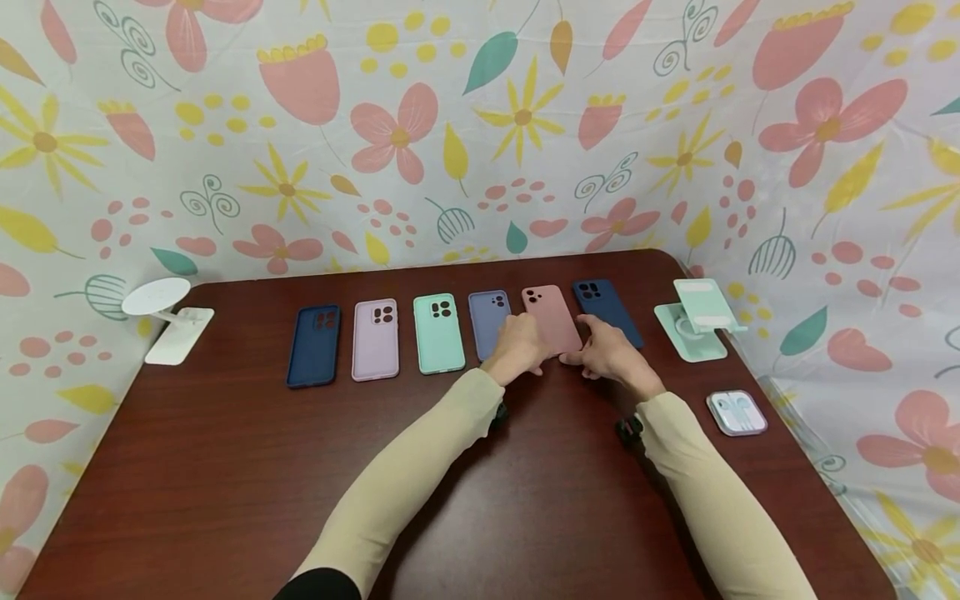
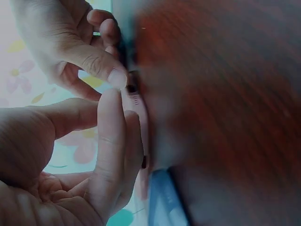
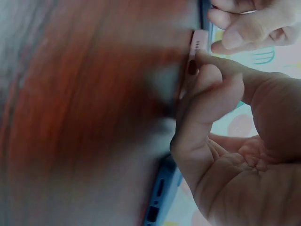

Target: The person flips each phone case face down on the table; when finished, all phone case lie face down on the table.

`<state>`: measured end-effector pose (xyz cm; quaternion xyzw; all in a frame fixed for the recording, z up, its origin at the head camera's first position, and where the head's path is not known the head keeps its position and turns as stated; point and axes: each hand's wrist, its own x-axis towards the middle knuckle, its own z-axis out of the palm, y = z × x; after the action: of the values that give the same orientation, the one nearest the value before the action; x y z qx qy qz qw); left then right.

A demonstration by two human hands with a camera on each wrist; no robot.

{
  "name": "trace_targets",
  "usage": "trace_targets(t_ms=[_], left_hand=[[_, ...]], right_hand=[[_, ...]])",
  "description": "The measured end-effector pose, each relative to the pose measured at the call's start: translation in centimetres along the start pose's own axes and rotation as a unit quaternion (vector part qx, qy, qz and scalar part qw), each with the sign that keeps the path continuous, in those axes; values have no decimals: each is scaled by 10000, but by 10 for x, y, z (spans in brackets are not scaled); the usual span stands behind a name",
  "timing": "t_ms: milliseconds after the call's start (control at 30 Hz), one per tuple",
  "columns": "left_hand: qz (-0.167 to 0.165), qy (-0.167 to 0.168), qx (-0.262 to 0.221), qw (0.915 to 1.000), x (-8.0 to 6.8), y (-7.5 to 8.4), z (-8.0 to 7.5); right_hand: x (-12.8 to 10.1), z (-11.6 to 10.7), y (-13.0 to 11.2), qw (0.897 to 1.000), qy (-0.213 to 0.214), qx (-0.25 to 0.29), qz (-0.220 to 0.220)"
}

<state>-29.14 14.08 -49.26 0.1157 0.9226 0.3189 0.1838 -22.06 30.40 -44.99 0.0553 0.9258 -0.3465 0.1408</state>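
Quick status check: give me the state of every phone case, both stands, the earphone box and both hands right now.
Pink case: near end pinched by both hands, overlapping neighbours.
Dark blue case, left end: flat, untouched.
Lilac case: flat, untouched.
Mint case: flat, untouched.
Periwinkle case: flat, partly hidden by left hand.
Navy case, right: flat, beside pink case.
White stand: upright, empty.
Green stand: upright, empty.
Earphone box: closed, flat.
Left hand: pinches pink case.
Right hand: pinches pink case.

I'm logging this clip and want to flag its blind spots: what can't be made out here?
- Head view: the near end of the pink case is hidden under the left hand and right hand, so each grip is unclear.
- Wrist views: the table is a blur; only the case's edge shows.
- Head view: the contents of the small white box are too small to read.
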Motion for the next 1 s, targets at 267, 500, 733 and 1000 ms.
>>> trace_targets(t_ms=[267,500,733,1000], left_hand=[[271,114,-227,9993,-36,-13,-34],[136,329,-193,9992,-84,-15,-75],[64,114,-26,9999,-51,-61,-66],[-165,-39,267,9995,-35,-69,-56]], right_hand=[[-12,12,-18,9993,239,103,-269],[-13,31,-36,9975,119,250,-645],[-4,51,-51,9969,-323,259,-665],[10,60,-61,9975,-495,286,-412]])
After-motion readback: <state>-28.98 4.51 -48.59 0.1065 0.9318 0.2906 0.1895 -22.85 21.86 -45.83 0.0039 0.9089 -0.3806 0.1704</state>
